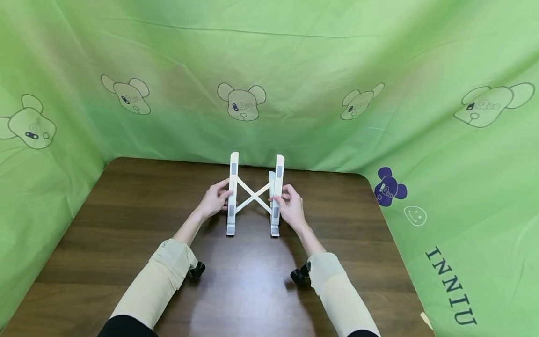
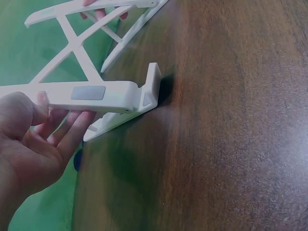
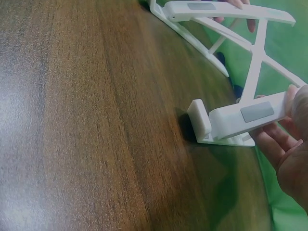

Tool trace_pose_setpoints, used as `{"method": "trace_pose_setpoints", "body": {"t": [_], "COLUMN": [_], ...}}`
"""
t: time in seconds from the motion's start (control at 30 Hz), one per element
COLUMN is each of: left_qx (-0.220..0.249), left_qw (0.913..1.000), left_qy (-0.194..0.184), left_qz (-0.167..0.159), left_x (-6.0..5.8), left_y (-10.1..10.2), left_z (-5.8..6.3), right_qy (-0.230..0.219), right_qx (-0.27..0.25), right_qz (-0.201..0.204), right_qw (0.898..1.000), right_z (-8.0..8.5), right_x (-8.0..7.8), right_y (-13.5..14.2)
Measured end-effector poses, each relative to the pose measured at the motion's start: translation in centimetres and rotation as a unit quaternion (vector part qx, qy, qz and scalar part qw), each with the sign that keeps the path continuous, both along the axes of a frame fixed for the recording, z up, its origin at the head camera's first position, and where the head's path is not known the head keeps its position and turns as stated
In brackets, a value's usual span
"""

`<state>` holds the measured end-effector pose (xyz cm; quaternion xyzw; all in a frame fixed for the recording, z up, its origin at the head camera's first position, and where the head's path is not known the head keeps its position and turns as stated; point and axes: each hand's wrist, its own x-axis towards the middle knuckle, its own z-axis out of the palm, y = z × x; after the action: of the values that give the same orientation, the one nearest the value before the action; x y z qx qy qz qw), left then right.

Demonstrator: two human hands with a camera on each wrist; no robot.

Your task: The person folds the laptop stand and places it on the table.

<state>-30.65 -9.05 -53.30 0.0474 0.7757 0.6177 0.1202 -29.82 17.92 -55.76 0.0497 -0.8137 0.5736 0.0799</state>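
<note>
A white folding laptop stand (image 1: 254, 195) stands unfolded near the far edge of the table, its crossed bars forming an X between two side rails with grey pads. My left hand (image 1: 214, 199) grips the left rail, thumb on top and fingers underneath, as the left wrist view shows with the rail (image 2: 62, 96). On the other side my right hand (image 1: 291, 206) holds the right rail, with the thumb above and fingers below the rail (image 3: 250, 114) in the right wrist view. Upturned lips (image 2: 153, 79) rise at the rails' near ends.
The brown wooden table (image 1: 126, 224) carries the stand. Green cloth (image 1: 294, 56) with printed bear heads hangs around its back and sides. Black devices (image 1: 300, 276) sit by both rolled cuffs. A small pale piece (image 1: 426, 320) shows at the table's right edge.
</note>
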Motion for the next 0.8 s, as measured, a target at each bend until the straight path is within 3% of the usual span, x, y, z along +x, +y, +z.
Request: {"method": "trace_pose_setpoints", "body": {"t": [0.2, 0.57, 0.8], "left_qx": [-0.022, -0.025, -0.022], "left_qw": [0.9997, 0.9996, 0.9997], "left_qy": [0.005, 0.008, 0.01], "left_qz": [0.008, 0.012, 0.011], "left_x": [-0.14, 0.0, -0.24], "left_y": [0.27, 0.45, 0.76], "left_z": [0.03, -0.44, -0.29], "right_qy": [0.0, -0.007, 0.011], "right_qx": [0.004, 0.005, -0.003], "right_qz": [0.007, -0.001, -0.006], "right_qw": [1.0, 1.0, 1.0], "right_z": [-0.21, -0.49, -0.12], "right_x": [-0.04, 0.15, 0.19], "right_y": [0.24, -0.12, -0.16]}}
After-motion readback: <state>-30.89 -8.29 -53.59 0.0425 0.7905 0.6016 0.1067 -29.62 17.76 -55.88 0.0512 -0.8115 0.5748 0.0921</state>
